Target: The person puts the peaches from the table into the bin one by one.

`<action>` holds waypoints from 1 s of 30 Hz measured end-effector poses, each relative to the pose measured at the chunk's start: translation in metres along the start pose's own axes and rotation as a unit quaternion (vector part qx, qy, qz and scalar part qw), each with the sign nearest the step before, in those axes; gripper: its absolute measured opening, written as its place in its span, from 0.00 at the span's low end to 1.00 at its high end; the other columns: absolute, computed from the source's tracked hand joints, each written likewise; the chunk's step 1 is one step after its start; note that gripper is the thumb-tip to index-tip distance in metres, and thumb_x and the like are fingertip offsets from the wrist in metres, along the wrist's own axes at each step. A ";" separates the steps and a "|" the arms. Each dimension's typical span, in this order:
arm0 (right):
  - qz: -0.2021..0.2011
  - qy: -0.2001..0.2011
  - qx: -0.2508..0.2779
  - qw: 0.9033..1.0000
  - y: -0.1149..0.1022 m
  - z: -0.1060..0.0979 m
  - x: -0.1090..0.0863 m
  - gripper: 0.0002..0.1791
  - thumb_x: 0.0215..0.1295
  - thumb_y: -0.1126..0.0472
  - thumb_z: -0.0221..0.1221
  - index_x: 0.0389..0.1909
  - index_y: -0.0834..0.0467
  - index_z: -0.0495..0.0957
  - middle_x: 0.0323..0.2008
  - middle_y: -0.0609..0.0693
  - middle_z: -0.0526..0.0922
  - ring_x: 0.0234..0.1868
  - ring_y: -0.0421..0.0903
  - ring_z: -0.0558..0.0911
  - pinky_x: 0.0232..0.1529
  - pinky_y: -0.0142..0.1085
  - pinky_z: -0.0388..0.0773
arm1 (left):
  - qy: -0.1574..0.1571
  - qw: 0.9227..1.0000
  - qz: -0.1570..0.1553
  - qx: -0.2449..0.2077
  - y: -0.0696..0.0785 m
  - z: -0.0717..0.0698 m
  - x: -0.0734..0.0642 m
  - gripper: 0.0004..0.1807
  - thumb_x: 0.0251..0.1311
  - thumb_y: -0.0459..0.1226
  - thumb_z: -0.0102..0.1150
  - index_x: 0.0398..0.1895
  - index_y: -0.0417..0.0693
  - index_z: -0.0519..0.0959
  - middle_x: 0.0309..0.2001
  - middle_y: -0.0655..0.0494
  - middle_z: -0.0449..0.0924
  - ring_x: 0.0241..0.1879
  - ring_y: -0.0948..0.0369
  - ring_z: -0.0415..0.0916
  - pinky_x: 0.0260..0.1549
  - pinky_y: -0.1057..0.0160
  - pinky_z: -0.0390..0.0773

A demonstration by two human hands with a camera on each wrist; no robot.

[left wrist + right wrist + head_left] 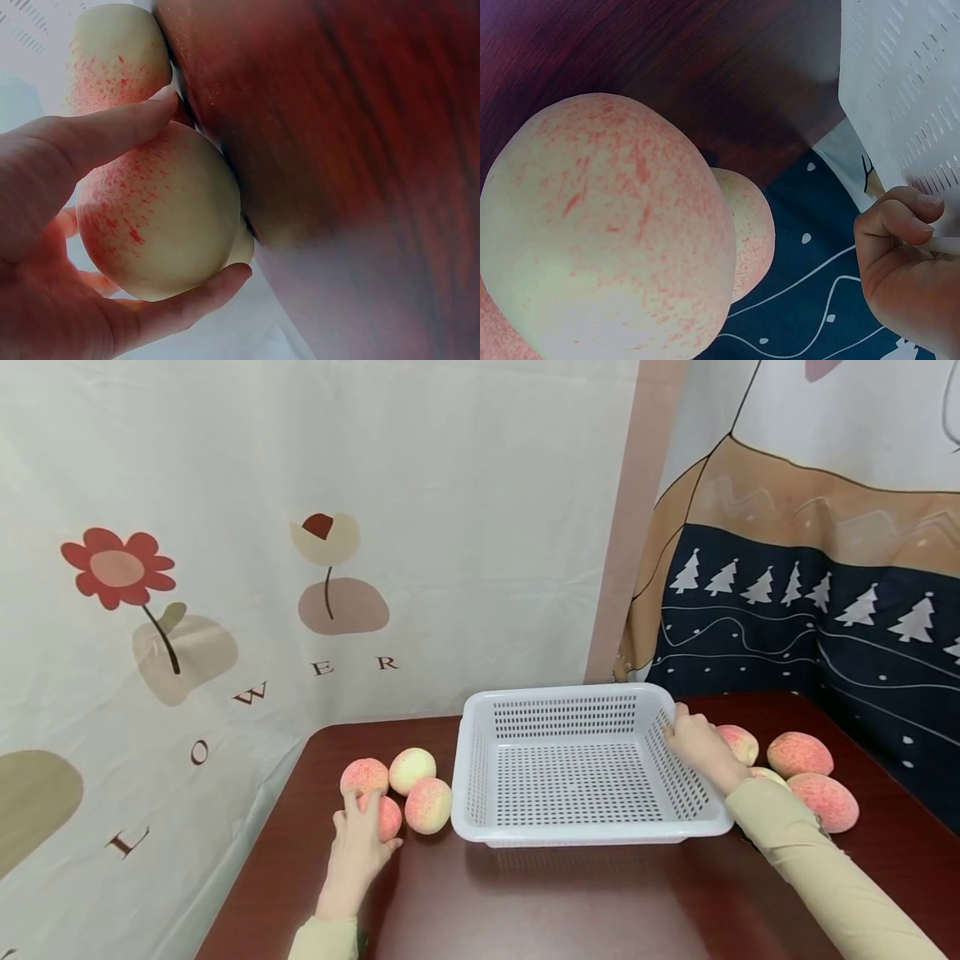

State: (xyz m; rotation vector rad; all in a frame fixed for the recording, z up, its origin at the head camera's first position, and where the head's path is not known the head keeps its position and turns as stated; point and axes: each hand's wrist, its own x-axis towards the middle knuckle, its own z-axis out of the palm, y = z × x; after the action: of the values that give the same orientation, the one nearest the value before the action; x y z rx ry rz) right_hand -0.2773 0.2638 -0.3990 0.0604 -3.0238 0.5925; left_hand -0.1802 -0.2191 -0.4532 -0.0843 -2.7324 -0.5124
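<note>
My left hand (354, 852) holds a pink-and-cream peach (390, 820) at the front of a small group on the table's left. In the left wrist view, thumb and fingers lie around opposite sides of this peach (161, 217). Three more peaches sit close by: a pink one (363, 775), a pale one (412, 770) and a blushed one (428, 806) beside the basket. A white perforated plastic basket (600, 832) with nothing in it stands in the middle. On its right rim my right hand (703, 747) grips, fingers curled over the edge, as the right wrist view also shows.
Several peaches (823, 802) lie right of the basket, near and partly behind the right forearm. The dark red wooden table (570, 902) extends in front. A white flower-printed curtain (465, 527) and a navy tree-printed cloth (750, 635) hang behind it.
</note>
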 end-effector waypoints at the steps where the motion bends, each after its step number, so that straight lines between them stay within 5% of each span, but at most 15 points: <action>1: 0.002 0.000 -0.004 1.000 0.000 0.001 0.000 0.30 0.68 0.63 0.43 0.60 0.83 0.51 0.39 0.79 0.75 0.25 0.55 0.79 0.25 0.43 0.77 | 0.001 1.000 -0.001 0.000 -0.001 0.000 0.000 0.40 0.34 0.31 0.77 0.55 0.38 0.68 0.57 0.30 0.57 0.41 0.32 0.64 0.18 0.47 0.76; 12: 0.004 0.006 -0.012 1.000 -0.003 0.004 0.001 0.27 0.68 0.63 0.45 0.57 0.82 0.53 0.30 0.72 0.75 0.22 0.53 0.79 0.20 0.39 0.76 | -0.006 1.000 -0.020 -0.005 -0.002 -0.006 -0.001 0.39 0.33 0.30 0.72 0.56 0.39 0.69 0.56 0.32 0.57 0.41 0.34 0.65 0.17 0.49 0.74; 19: 0.009 0.001 -0.012 1.000 -0.004 0.003 -0.001 0.26 0.68 0.64 0.44 0.57 0.82 0.53 0.30 0.71 0.74 0.21 0.53 0.79 0.19 0.38 0.75 | 0.032 0.999 0.011 0.005 0.007 -0.023 0.003 0.36 0.32 0.29 0.70 0.53 0.39 0.70 0.54 0.31 0.60 0.38 0.34 0.65 0.16 0.48 0.74; 23: 0.013 -0.003 -0.013 1.000 -0.004 0.002 -0.002 0.26 0.68 0.64 0.43 0.57 0.82 0.53 0.29 0.71 0.74 0.20 0.52 0.78 0.17 0.36 0.74 | 0.056 0.998 0.026 -0.002 0.018 -0.036 0.012 0.35 0.32 0.29 0.69 0.51 0.40 0.70 0.51 0.33 0.62 0.39 0.35 0.65 0.17 0.46 0.76; 30: 0.024 -0.016 -0.013 1.000 -0.005 -0.001 -0.002 0.28 0.69 0.63 0.43 0.59 0.82 0.51 0.29 0.70 0.74 0.19 0.50 0.79 0.16 0.34 0.74 | 0.048 0.998 0.035 -0.013 0.045 -0.048 0.040 0.35 0.36 0.32 0.72 0.53 0.43 0.69 0.52 0.38 0.62 0.43 0.37 0.65 0.26 0.42 0.77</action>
State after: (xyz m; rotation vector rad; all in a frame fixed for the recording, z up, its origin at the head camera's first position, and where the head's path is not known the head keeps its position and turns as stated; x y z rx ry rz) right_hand -0.2750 0.2599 -0.3968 -0.0036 -3.0709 0.5599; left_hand -0.1960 -0.1951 -0.3816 -0.1583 -2.6195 -0.5196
